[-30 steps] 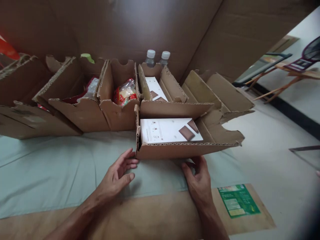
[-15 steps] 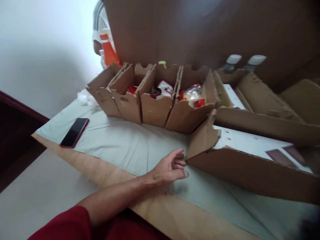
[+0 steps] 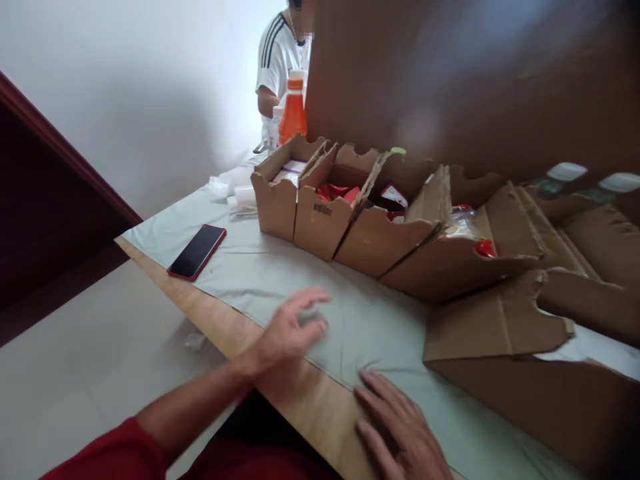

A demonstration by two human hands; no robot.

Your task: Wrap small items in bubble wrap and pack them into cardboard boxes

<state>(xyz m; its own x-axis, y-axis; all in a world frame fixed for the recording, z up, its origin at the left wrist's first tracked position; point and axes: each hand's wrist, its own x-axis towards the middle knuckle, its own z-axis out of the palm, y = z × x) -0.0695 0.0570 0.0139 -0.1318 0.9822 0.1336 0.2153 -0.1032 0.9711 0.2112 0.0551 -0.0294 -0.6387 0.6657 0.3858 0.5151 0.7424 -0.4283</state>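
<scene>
My left hand [image 3: 290, 328] hovers over the front part of the table, thumb and fingers apart, with nothing in it. Low in the view, my right hand [image 3: 400, 427] has its fingers spread at the table's edge, also holding nothing. Both hands are near the pale green cloth [image 3: 240, 263]. To the right of my hands a long cardboard box [image 3: 500, 387] lies closest to me. Behind the hands stands a row of cardboard bins, among them one with red packets [image 3: 333, 193] and one with a clear and red packet [image 3: 463, 225].
A phone [image 3: 197, 252] in a red case lies at the left edge of the table. Behind the bins are an orange bottle [image 3: 294, 113] and white-capped bottles [image 3: 565, 173]. White plastic wrapping [image 3: 243, 197] lies beside the row. A person [image 3: 280, 57] in a white shirt stands at the back.
The view has swung left, so the bins appear further right. My left hand has moved away from the long box, and my right hand has come into view at the bottom.
</scene>
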